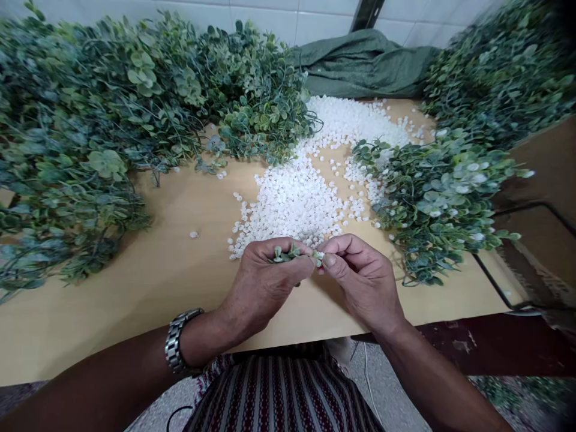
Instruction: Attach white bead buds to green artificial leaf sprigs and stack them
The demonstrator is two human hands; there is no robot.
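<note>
My left hand (265,279) is closed around a small sprig of artificial green leaves (285,254), held just above the near part of the wooden table (171,270). My right hand (360,273) meets it, thumb and fingers pinched on the sprig's tip, where a small white bead (318,255) shows. Right behind both hands lies a spread of many small white beads (297,201). A metal watch (177,342) is on my left wrist.
Big heaps of artificial leafy sprigs lie at the left (81,132) and back (252,102), another pile at the right (441,192). A green cloth (364,63) is bunched against the tiled wall. The table's right edge drops off beside a metal frame (508,288).
</note>
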